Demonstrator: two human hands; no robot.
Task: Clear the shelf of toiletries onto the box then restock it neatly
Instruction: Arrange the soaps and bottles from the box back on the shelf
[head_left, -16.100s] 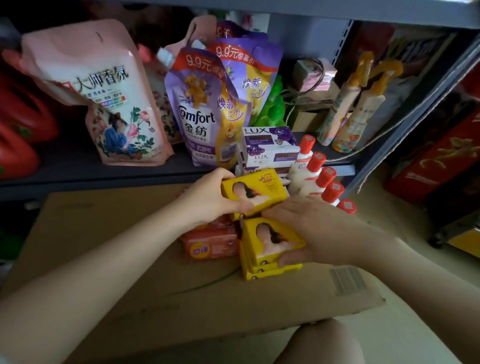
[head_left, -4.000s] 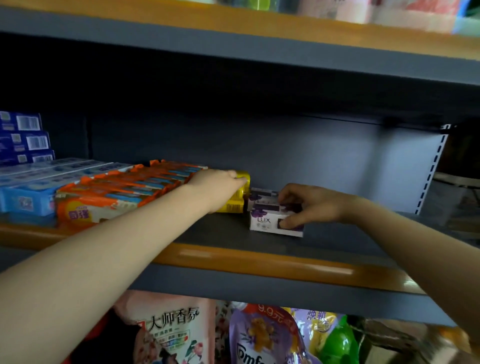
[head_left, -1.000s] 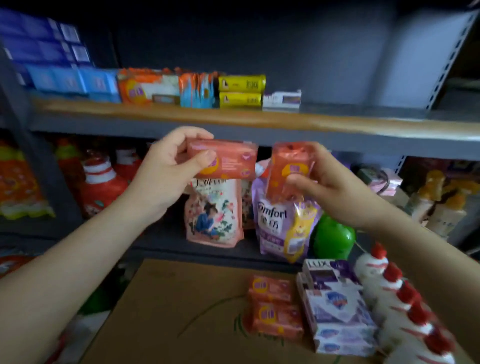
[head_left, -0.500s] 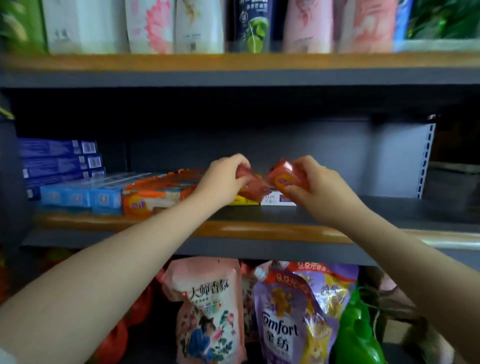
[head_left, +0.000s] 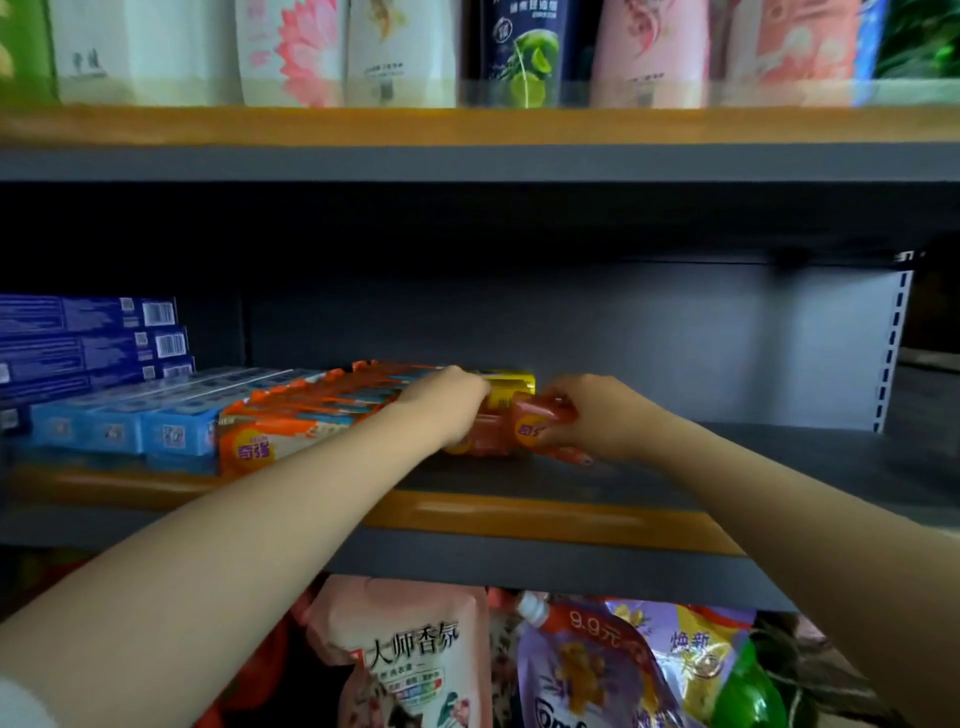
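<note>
Both my hands reach onto the grey middle shelf (head_left: 675, 499). My left hand (head_left: 441, 405) grips an orange-red soap packet (head_left: 485, 441) that rests on the shelf board. My right hand (head_left: 597, 415) holds a second orange-red soap packet (head_left: 540, 421) just to its right, touching the first. Behind them stand yellow soap boxes (head_left: 511, 392). Left of these lie orange toothpaste boxes (head_left: 311, 421) and light blue toothpaste boxes (head_left: 130, 421). The white soap box placed earlier is hidden behind my hands.
Dark blue boxes (head_left: 88, 338) are stacked at the far left. Bottles (head_left: 395, 47) line the shelf above. Refill pouches (head_left: 405, 660) and a green bottle (head_left: 748, 696) sit on the shelf below. The shelf's right half is bare up to the perforated upright (head_left: 891, 343).
My hands have carried the two orange-red packets from mid-air down onto the shelf, in front of the yellow boxes. The view has shifted slightly upward.
</note>
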